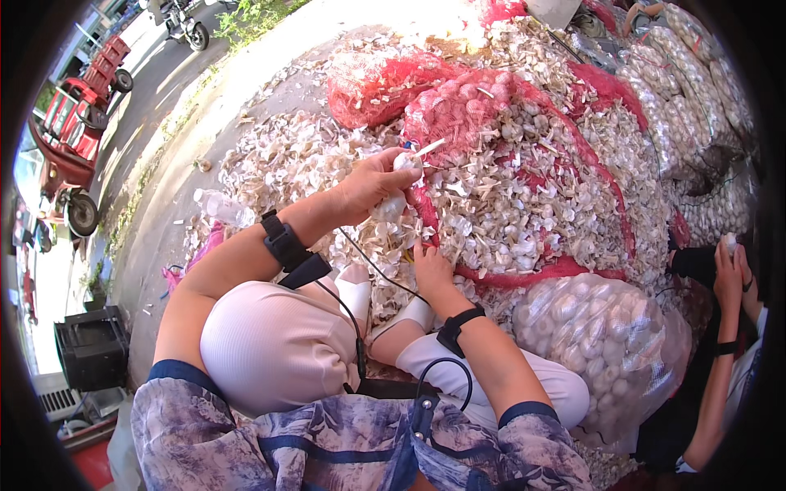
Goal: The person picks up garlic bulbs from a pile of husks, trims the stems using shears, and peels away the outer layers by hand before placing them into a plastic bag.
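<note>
My left hand (374,181) holds a white garlic bulb (406,162) between thumb and fingers, its cut stem pointing up to the right. Another pale bulb (389,207) shows under the palm of that hand. Below and to the right, my right hand (431,264) is bent low over the loose garlic skins, near the edge of a red mesh sack (424,212). Something yellow shows beside its fingertips, but what the hand grips is hidden. Beyond both hands, a red mesh bag (454,110) full of garlic bulbs lies on the heap of skins (307,153).
A clear sack of garlic bulbs (599,344) stands by my right knee. More filled sacks (681,92) are stacked at the upper right. A co-worker's hands (731,276) hold a bulb at the right edge. A plastic bottle (224,207) lies at the left; vehicles stand beyond.
</note>
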Available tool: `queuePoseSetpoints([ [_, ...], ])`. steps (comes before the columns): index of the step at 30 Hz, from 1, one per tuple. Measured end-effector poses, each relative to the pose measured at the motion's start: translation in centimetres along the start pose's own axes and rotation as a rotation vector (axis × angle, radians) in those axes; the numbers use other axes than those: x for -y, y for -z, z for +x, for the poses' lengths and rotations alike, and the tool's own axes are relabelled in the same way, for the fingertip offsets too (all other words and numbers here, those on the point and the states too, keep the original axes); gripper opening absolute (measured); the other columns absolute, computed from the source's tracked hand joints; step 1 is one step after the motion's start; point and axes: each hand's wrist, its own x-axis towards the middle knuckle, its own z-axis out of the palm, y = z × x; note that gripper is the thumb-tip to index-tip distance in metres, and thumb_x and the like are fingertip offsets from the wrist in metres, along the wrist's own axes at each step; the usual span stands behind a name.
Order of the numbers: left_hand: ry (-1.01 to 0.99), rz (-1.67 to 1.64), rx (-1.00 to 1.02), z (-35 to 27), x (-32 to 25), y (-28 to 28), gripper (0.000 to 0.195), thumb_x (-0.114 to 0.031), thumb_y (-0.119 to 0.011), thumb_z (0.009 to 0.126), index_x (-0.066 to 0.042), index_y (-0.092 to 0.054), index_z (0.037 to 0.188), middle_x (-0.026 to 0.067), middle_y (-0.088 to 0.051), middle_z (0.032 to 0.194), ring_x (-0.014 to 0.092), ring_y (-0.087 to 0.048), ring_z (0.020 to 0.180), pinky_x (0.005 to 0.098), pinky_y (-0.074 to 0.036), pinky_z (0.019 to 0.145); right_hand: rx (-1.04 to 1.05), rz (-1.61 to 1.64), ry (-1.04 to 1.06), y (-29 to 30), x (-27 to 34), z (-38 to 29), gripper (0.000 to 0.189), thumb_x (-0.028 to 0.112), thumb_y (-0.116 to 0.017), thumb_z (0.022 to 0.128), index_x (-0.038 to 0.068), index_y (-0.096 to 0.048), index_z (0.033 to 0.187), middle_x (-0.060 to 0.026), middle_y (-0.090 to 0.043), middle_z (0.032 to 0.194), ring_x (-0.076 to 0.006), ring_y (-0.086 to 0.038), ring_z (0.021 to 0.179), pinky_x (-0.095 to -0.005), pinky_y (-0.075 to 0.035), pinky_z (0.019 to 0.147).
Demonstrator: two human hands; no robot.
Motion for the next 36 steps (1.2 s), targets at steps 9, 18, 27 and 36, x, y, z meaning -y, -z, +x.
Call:
queuePoseSetpoints([
  [9, -0.075, 0.082, -0.236, 0.6, 0.5, 0.8, 0.023, -0.019, -0.064, 0.092, -0.008, -0.05, 0.106, 0.0049, -0.061, 0.075, 0.015, -0.063, 0.064, 0.0297, -0.053, 0.055, 0.165, 0.483, -0.161, 4.3, -2.3, 1.7, 0.06, 0.014, -0.068, 0.076, 0.01, -0.048, 0.133, -0.0172, -0.068, 0.106, -0.0332, -0.064, 0.102, -0.0382, -0.05, 0.088],
  [18, -0.002, 0.381, -0.487, 1.3, 2.3, 3.3, 0.036, -0.013, -0.073, 0.076, -0.001, -0.056, 0.105, 0.0063, -0.062, 0.082, 0.014, -0.059, 0.066, 0.0298, -0.047, 0.055, -0.236, 1.085, 0.18, 12.6, -2.3, 2.3, 0.08, 0.036, -0.087, 0.066, 0.003, -0.047, 0.127, -0.0146, -0.058, 0.115, -0.0258, -0.056, 0.108, -0.0365, -0.045, 0.093],
  [27, 0.064, 0.504, -0.403, 1.8, 3.1, 3.5, 0.031, -0.01, -0.071, 0.081, -0.001, -0.057, 0.107, 0.0066, -0.062, 0.076, 0.014, -0.059, 0.061, 0.0291, -0.047, 0.052, -0.431, 0.878, 0.246, 13.9, -0.9, 1.8, 0.065, 0.035, -0.084, 0.069, 0.004, -0.052, 0.116, -0.0145, -0.056, 0.106, -0.0288, -0.058, 0.098, -0.0364, -0.047, 0.087],
  [36, -0.028, 0.561, -0.445, 1.5, 3.3, 3.4, 0.015, -0.013, -0.07, 0.08, -0.005, -0.061, 0.087, 0.0007, -0.057, 0.065, 0.009, -0.05, 0.05, 0.0267, -0.038, 0.045, -0.489, 0.79, 0.224, 13.1, -0.6, 1.9, 0.055, 0.028, -0.083, 0.07, 0.007, -0.055, 0.113, -0.0097, -0.053, 0.091, -0.0235, -0.054, 0.08, -0.035, -0.047, 0.072],
])
